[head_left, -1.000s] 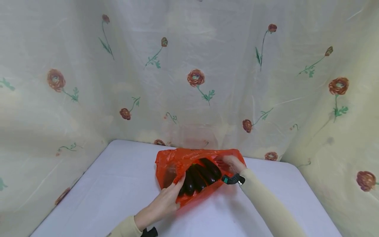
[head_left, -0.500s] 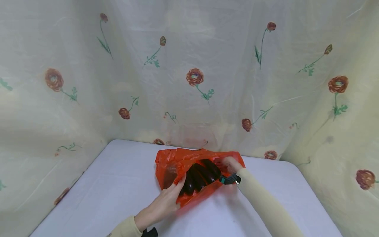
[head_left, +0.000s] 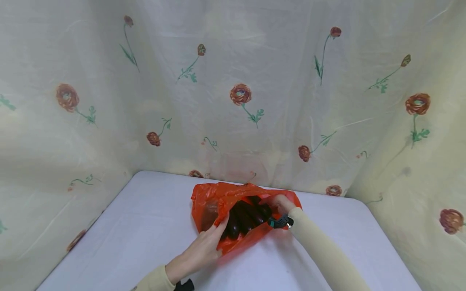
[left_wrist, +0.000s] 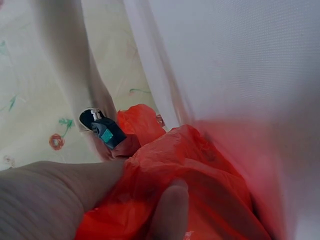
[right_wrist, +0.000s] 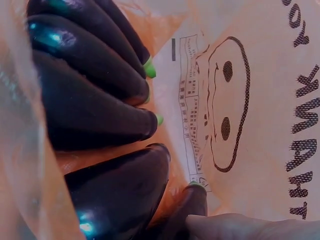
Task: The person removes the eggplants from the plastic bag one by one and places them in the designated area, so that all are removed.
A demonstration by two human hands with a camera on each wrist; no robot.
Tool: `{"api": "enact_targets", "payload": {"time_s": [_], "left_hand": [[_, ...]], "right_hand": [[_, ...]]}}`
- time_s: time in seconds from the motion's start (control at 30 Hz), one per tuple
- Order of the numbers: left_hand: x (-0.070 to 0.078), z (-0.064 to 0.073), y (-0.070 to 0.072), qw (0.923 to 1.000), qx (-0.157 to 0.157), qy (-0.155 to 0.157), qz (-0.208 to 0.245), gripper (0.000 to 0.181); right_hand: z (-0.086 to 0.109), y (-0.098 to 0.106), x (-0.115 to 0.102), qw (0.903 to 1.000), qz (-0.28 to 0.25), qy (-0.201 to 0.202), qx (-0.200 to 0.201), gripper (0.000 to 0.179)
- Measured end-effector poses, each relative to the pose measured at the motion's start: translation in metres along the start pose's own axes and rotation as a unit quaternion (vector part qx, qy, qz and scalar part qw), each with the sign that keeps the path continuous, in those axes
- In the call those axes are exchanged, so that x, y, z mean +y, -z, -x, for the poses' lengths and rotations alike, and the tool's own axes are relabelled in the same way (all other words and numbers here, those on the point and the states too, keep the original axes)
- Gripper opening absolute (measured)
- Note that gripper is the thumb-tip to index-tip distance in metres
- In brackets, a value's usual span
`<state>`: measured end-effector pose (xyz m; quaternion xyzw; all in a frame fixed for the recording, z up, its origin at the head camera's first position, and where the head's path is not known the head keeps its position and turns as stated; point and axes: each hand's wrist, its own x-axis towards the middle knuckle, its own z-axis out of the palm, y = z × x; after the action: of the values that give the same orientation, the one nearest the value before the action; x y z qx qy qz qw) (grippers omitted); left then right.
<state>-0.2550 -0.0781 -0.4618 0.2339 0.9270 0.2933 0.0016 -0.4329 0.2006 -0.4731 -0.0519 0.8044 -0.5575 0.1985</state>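
Observation:
An orange-red plastic bag (head_left: 204, 202) lies on its side on the table, its mouth toward me. Several dark glossy eggplants (head_left: 249, 214) rest inside, with green stem ends in the right wrist view. My left hand (head_left: 204, 244) grips the bag's near left edge, its thumb over the plastic in the left wrist view. My right hand (head_left: 281, 203) reaches into the mouth at the right side and holds the rightmost eggplant (right_wrist: 192, 205). There its thumb (right_wrist: 227, 226) lies against that eggplant near the stem end; the other fingers are hidden.
A white-covered table (head_left: 145, 218) bears the bag near its back edge. Behind and at the sides hangs a pale curtain (head_left: 276, 81) with printed flowers. Black printing, including a smiling face (right_wrist: 230, 105), shows on the bag's wall.
My right hand has moved slightly left and deeper over the rightmost eggplant, which has shifted a little. My left hand keeps its grip on the bag.

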Motion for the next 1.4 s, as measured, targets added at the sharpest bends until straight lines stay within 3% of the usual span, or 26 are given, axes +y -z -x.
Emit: {"api": "enact_targets", "payload": {"time_s": [0.1,0.23,0.43,0.67,1.0,1.13,1.4], "left_hand": [[0.0,0.001,0.001,1.0,0.005,-0.007,-0.003,0.098],[0.0,0.001,0.001,1.0,0.005,-0.008,-0.001,0.097],[0.001,0.001,0.001,1.0,0.005,-0.006,-0.002,0.097],[0.0,0.001,0.001,0.9999,0.005,-0.006,0.012,0.097],[-0.002,0.002,-0.001,0.9997,0.009,-0.012,0.016,0.1],[-0.002,0.001,0.0,0.9997,0.002,-0.007,0.024,0.102],[-0.001,0.001,0.001,0.9997,0.014,-0.019,0.01,0.103]], "right_hand": [[0.023,-0.011,-0.021,0.9994,0.007,-0.025,0.021,0.031],[0.031,-0.017,-0.028,0.9985,0.012,-0.043,0.031,0.033],[0.025,-0.012,-0.021,0.9985,0.021,-0.046,0.02,0.03],[0.026,-0.006,-0.019,0.9993,0.03,0.019,-0.007,0.034],[0.019,-0.004,-0.024,0.9949,0.045,-0.088,0.02,0.033],[0.018,-0.006,-0.028,0.9943,0.023,-0.101,0.027,0.034],[0.025,-0.009,-0.031,0.9972,-0.015,-0.072,0.014,0.035]]}}
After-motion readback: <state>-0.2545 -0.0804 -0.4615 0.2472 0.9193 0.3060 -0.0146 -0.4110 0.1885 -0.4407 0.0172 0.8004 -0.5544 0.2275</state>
